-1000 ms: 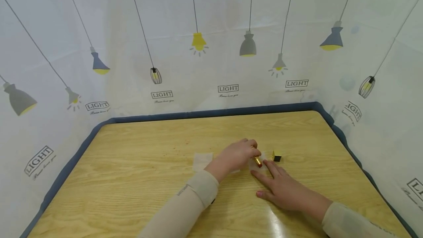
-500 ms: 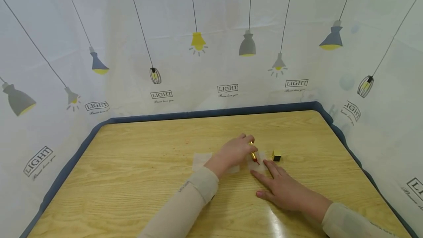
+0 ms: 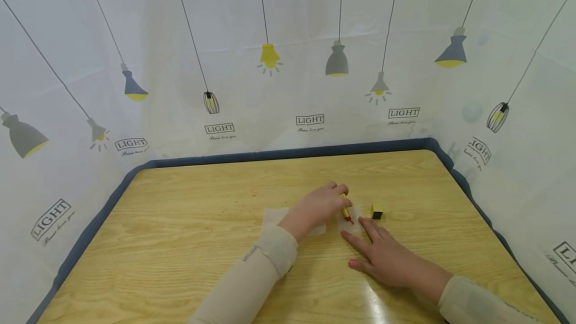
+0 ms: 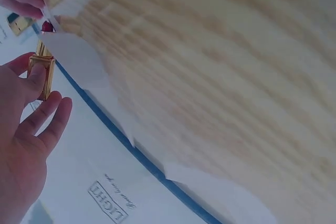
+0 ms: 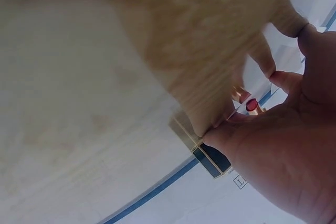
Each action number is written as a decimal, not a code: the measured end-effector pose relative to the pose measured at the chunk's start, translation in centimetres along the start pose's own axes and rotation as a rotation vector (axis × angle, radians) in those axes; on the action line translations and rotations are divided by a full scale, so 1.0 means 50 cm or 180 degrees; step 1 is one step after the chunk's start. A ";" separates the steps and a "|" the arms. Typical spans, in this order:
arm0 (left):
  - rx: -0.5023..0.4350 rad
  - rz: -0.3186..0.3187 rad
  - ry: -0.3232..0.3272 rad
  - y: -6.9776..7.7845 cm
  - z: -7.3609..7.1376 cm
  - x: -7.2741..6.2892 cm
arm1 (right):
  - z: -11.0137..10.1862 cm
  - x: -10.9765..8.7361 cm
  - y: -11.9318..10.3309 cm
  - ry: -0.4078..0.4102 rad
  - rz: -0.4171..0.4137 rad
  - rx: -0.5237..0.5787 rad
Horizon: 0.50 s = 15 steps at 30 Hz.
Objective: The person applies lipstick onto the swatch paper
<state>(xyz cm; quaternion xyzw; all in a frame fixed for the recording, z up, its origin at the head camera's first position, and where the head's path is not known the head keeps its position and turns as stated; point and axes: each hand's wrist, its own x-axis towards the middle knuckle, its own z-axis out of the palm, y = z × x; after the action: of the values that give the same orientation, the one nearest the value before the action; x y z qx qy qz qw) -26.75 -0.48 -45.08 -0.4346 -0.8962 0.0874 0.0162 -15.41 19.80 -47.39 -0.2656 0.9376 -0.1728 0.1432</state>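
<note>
My left hand (image 3: 317, 207) pinches a gold lipstick (image 3: 345, 211) between thumb and fingers, its red end pointing down at a small piece of thin white paper (image 3: 356, 212). A short red streak shows at that end. In the left wrist view the thumb lies along the gold tube (image 4: 42, 80), with the red lipstick tip (image 4: 47, 26) right at the paper. My right hand (image 3: 387, 254) rests on the table with fingers spread, fingertips at the paper's right and near edges. The right wrist view shows the red tip (image 5: 252, 104) beyond the fingers.
A gold and black lipstick cap (image 3: 377, 212) stands just right of the paper. More white paper (image 3: 273, 219) lies to the left, partly under my left wrist. Small reddish specks mark the wooden table (image 3: 189, 244). A lamp-printed white curtain (image 3: 288, 89) surrounds the table's far and side edges.
My left hand has drawn the lipstick slightly up and left, away from me, and a red streak now shows by its tip. My right hand has stayed in place.
</note>
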 end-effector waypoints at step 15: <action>0.0228 0.0089 -0.0102 0.042 -0.006 0.009 | 0.000 -0.002 0.005 0.0107 -0.0177 0.0004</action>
<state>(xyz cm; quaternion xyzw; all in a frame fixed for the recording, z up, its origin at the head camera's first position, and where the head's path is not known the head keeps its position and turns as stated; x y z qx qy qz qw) -25.35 1.19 -45.16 -0.4448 -0.8865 0.1266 0.0162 -15.44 20.06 -47.46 -0.2885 0.9320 -0.1818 0.1228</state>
